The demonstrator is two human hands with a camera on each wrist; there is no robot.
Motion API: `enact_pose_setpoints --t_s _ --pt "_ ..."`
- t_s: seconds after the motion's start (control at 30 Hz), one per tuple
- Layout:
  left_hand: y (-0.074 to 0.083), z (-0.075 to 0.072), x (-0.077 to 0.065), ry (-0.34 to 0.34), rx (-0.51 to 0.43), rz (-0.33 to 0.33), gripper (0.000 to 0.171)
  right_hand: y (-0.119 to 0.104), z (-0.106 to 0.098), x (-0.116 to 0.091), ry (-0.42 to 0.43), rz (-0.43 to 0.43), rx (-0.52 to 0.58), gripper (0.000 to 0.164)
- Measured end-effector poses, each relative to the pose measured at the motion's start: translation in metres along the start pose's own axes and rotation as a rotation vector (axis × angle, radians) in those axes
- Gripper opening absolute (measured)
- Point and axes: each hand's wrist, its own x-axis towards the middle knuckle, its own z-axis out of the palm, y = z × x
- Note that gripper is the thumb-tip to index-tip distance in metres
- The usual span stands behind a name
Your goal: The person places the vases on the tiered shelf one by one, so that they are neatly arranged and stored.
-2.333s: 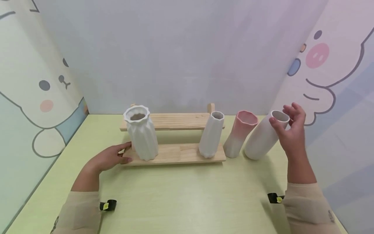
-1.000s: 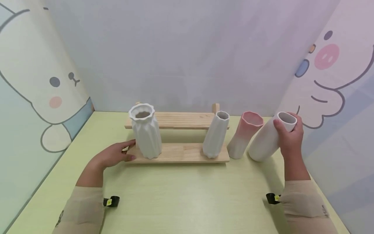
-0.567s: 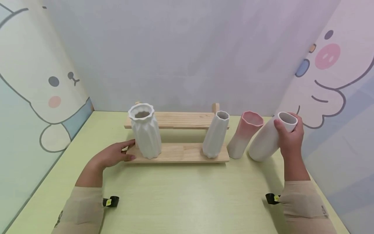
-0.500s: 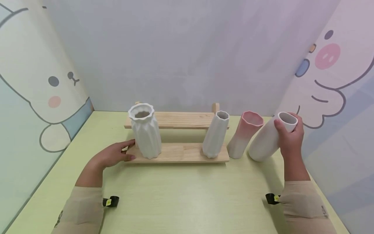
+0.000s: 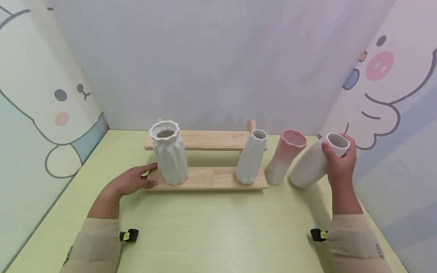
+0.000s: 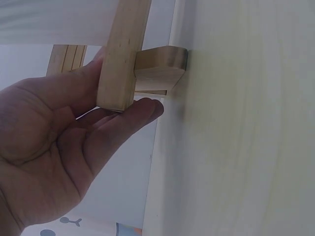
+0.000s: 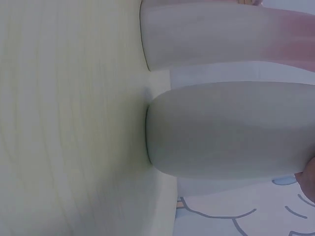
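Observation:
My left hand [image 5: 131,181] grips the left end of a two-tier wooden shelf [image 5: 211,178]. In the left wrist view its thumb and fingers pinch the end of the lower board [image 6: 120,64]. A pleated white vase [image 5: 170,159] with a wavy rim stands on that board's left part, and a slim ribbed white vase [image 5: 250,159] near its right end. My right hand [image 5: 342,165] holds a smooth white vase [image 5: 308,165] near the rim, thumb in front; its other fingers are mostly hidden behind. The base of this vase [image 7: 221,130] meets the table in the right wrist view.
A pink-and-white vase [image 5: 285,157] stands on the table between the shelf and the smooth white vase, close to both. The pale green table [image 5: 218,227] extends in front. A grey backdrop [image 5: 218,68] rises behind, with cartoon-printed panels [image 5: 406,125] at the sides.
My right hand, earlier beside the smooth white vase's rim with loose fingers, now wraps round its upper part. Just now the vase's rim shifts slightly right. My left hand keeps its hold on the shelf.

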Motion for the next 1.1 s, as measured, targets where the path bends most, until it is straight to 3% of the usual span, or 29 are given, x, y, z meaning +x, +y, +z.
enact_pose_setpoints --t_s 0.5,0.77,0.9,1.03,1.1 --pt "0.001 0.000 0.000 0.007 0.012 -0.012 0.080 -0.005 -0.010 -0.013 0.027 -0.069 0.072 0.051" --pt "0.002 0.002 0.001 -0.002 0.005 -0.020 0.080 -0.025 -0.014 -0.020 0.034 -0.034 -0.021 0.046" --pt "0.001 0.002 0.001 0.007 0.008 -0.015 0.080 -0.046 -0.018 -0.021 -0.023 -0.019 -0.072 0.043" --pt "0.000 0.001 0.002 0.009 0.007 -0.018 0.080 -0.069 -0.020 -0.023 -0.111 -0.056 -0.189 0.043" --pt "0.000 0.001 0.002 0.007 0.006 -0.019 0.081 -0.079 -0.019 -0.025 -0.154 -0.077 -0.182 0.044"
